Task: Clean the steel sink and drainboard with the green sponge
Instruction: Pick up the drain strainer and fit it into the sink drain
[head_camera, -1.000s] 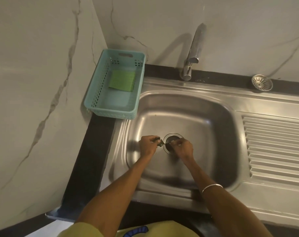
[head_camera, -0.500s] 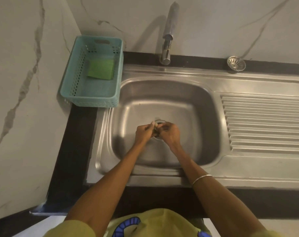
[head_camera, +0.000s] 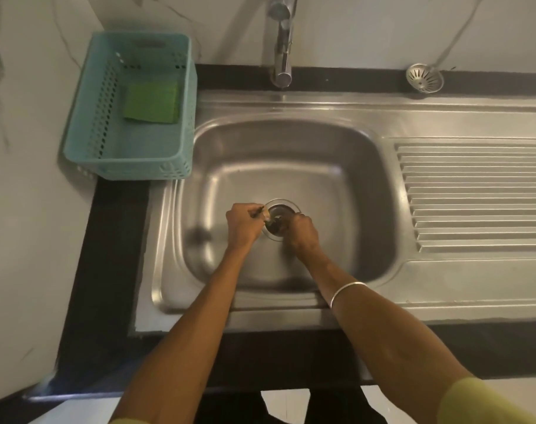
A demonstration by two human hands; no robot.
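Since half a second ago: hands shifted a little apart, one to each side of the drain opening (head_camera: 279, 219) rather than bunched over it, more of the drain ring now exposed; view tilted so the tap's (head_camera: 282, 61) top is cut off at the frame edge. Left hand (head_camera: 244, 224) curled at the left rim of the drain, fingertips pinched on something small and dark, too blurred to name. Right hand (head_camera: 301, 232) curled at the right rim of the drain, fingers bent down toward the opening; impossible to tell whether gripping anything. Thin metal bangle (head_camera: 346, 290) on the right forearm. Both hands deep in the steel sink (head_camera: 346, 191) basin, at its floor. Green sponge (head_camera: 151, 101) well apart from both hands, up and to the left, outside the basin, untouched. Sponge lying flat on the floor of the teal basket (head_camera: 122, 160), toward its far right corner, nothing else visible in the basket. Basket standing on the black counter (head_camera: 107, 255) against the marble wall, just beside the sink's left rim. Ribbed drainboard (head_camera: 474, 194) to the right of the basin, bare steel. Round metal strainer (head_camera: 424, 78) resting on the black ledge behind the drainboard, right of the tap.
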